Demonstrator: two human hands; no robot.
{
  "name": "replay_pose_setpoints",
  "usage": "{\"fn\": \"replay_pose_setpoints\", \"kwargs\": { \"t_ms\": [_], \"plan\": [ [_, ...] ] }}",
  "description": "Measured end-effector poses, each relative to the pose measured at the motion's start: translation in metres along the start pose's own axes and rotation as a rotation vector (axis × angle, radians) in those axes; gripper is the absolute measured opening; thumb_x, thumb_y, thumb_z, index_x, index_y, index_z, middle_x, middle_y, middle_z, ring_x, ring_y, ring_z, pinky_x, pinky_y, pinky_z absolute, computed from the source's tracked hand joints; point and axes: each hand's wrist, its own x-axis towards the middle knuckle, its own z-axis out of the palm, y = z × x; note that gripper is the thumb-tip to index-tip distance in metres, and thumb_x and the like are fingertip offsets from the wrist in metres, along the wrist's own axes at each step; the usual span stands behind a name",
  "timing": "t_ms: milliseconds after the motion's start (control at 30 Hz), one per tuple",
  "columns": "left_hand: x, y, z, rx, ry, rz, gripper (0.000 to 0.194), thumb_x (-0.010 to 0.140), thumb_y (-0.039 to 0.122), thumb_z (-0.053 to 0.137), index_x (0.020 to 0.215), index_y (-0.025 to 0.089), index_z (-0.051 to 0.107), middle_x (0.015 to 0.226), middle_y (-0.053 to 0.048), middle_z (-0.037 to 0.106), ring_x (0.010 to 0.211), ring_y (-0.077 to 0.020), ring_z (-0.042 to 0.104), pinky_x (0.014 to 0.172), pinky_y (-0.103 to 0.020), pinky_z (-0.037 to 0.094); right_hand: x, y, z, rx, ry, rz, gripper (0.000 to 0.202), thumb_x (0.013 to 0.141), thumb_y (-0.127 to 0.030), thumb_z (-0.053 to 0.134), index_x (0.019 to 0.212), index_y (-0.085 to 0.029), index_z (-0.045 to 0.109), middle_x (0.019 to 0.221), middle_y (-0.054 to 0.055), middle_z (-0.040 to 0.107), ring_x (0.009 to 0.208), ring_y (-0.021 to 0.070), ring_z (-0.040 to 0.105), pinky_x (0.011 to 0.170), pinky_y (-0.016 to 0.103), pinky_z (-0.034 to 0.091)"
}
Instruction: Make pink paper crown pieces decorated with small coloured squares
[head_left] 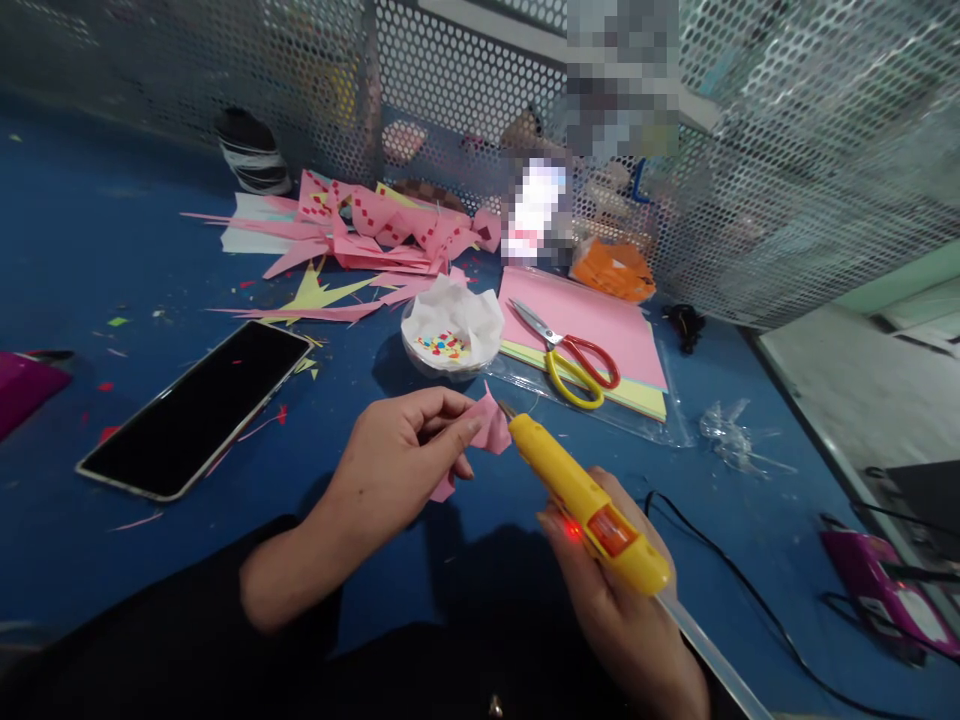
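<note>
My left hand (pixel 405 460) pinches a small folded piece of pink paper (pixel 491 425) between thumb and fingers. In my right hand (pixel 615 600) is a yellow hot glue gun (pixel 577 490), with a clear glue stick (pixel 712 650) running out of its back end and a red light glowing on its side. The gun's nozzle is at the right edge of the pink paper; whether it touches cannot be made out. Just beyond my hands stands a bowl (pixel 454 330) lined with white paper, holding small coloured bits.
Scissors (pixel 562 350) lie on pink and yellow sheets (pixel 600 310) to the right. Pink paper figures and scraps (pixel 375 230) sit at the back, before a perforated metal screen (pixel 465 70). A dark-screened phone (pixel 199 410) lies left. A black cord (pixel 735 570) crosses the right side.
</note>
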Motion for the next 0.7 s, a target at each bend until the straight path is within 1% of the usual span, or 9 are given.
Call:
{"fn": "replay_pose_setpoints", "kwargs": {
  "t_ms": [167,233,333,400,467,533,600,700],
  "plan": [
    [0.000,0.000,-0.001,0.053,0.030,0.031,0.025,0.086,0.041,0.068,0.086,0.016,0.074,0.058,0.001,0.067,0.047,-0.0082,0.058,0.044,-0.014,0.044,0.000,0.003,-0.002,0.023,0.054,-0.005,0.009,0.099,-0.032,0.055,0.102,-0.024,0.059,0.090,0.001,0.065,0.068,0.0137,0.061,0.056,0.025,0.047],
    [0.001,-0.001,-0.002,0.069,0.048,0.024,0.025,0.087,0.041,0.068,0.087,0.017,0.074,0.056,0.001,0.067,0.046,-0.0083,0.057,0.043,-0.014,0.043,0.002,0.003,-0.004,0.012,0.085,0.060,0.013,0.099,-0.033,0.054,0.106,-0.024,0.059,0.093,0.002,0.066,0.068,0.0142,0.061,0.057,0.026,0.047],
    [0.002,0.000,-0.003,0.085,0.097,0.035,0.023,0.088,0.040,0.067,0.088,0.018,0.073,0.056,0.002,0.067,0.047,-0.0088,0.057,0.043,-0.015,0.041,0.007,0.009,-0.008,-0.063,0.114,0.152,0.014,0.097,-0.034,0.055,0.105,-0.023,0.057,0.090,0.002,0.064,0.068,0.0161,0.060,0.058,0.029,0.048],
    [0.003,0.000,-0.003,0.092,0.126,0.062,0.021,0.088,0.039,0.067,0.087,0.018,0.073,0.055,0.002,0.067,0.047,-0.0091,0.057,0.044,-0.016,0.042,0.009,0.017,-0.012,-0.126,0.071,0.147,0.015,0.094,-0.028,0.055,0.107,-0.023,0.057,0.093,0.004,0.062,0.075,0.0190,0.062,0.065,0.032,0.051],
    [0.003,-0.001,-0.004,0.096,0.138,0.085,0.021,0.087,0.039,0.068,0.087,0.018,0.072,0.055,0.002,0.067,0.048,-0.0093,0.057,0.045,-0.016,0.042,0.009,0.028,-0.015,-0.187,0.002,0.116,0.027,0.087,-0.019,0.055,0.114,-0.021,0.057,0.105,0.008,0.061,0.089,0.0227,0.064,0.076,0.037,0.055],
    [0.004,-0.001,-0.003,0.092,0.137,0.094,0.021,0.087,0.039,0.068,0.087,0.018,0.072,0.055,0.002,0.067,0.047,-0.0092,0.057,0.047,-0.017,0.043,0.009,0.037,-0.013,-0.232,-0.043,0.097,0.038,0.082,-0.013,0.054,0.120,-0.019,0.056,0.114,0.012,0.058,0.099,0.0254,0.064,0.085,0.041,0.055],
    [0.004,-0.003,-0.003,0.086,0.130,0.096,0.022,0.087,0.040,0.069,0.088,0.018,0.072,0.055,0.002,0.067,0.047,-0.0089,0.057,0.047,-0.017,0.043,0.008,0.041,-0.006,-0.258,-0.081,0.090,0.040,0.082,-0.010,0.052,0.121,-0.017,0.056,0.118,0.015,0.057,0.102,0.0264,0.064,0.089,0.043,0.055],
    [0.004,-0.004,-0.002,0.081,0.121,0.095,0.022,0.086,0.040,0.070,0.089,0.019,0.072,0.055,0.002,0.067,0.047,-0.0092,0.057,0.047,-0.017,0.043,0.006,0.039,0.006,-0.309,-0.152,0.061,0.039,0.086,-0.010,0.051,0.125,-0.014,0.057,0.121,0.017,0.059,0.104,0.0282,0.063,0.092,0.046,0.055]
  ]
}}
